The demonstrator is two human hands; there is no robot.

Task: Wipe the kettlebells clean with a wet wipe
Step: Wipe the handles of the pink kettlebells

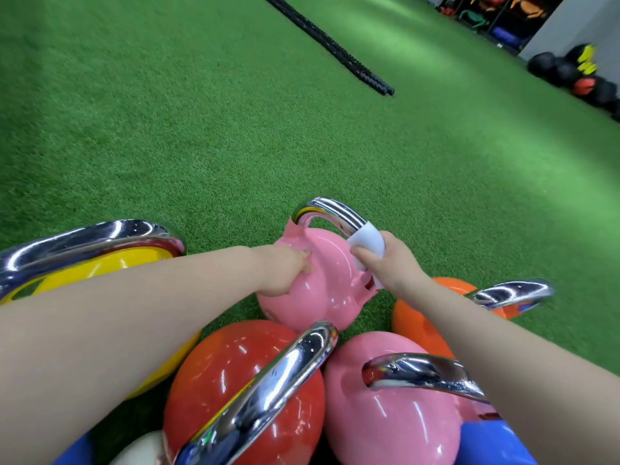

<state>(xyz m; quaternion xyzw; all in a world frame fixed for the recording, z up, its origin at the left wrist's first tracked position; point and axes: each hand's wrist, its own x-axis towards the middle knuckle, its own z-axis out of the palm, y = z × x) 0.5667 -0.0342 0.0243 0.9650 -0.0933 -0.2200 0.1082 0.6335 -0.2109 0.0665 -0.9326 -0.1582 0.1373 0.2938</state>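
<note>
At frame centre, the glossy pink kettlebell (pixel 322 290) lies tipped on green turf (pixel 201 129); the left hand (pixel 285 270) presses its body, fingers curled, while the right hand (pixel 392 263) pinches a white wet wipe (pixel 367 241) round the chrome handle (pixel 330 211). Slick paint could let the bell roll against its neighbours.

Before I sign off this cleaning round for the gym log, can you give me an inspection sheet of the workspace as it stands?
Surface: green turf floor, kettlebells standing on it.
Job's things: far pink kettlebell tilted; white wet wipe wrapped round its chrome handle.
Clutter: yellow kettlebell, red kettlebell, near pink kettlebell and orange kettlebell crowd close.
Grippers: left hand presses on the pink body; right hand grips the wipe on the handle.
Cables: black battle rope lying on the turf.
Surroundings: dark medicine balls by the wall, shelves of gear behind.
</note>
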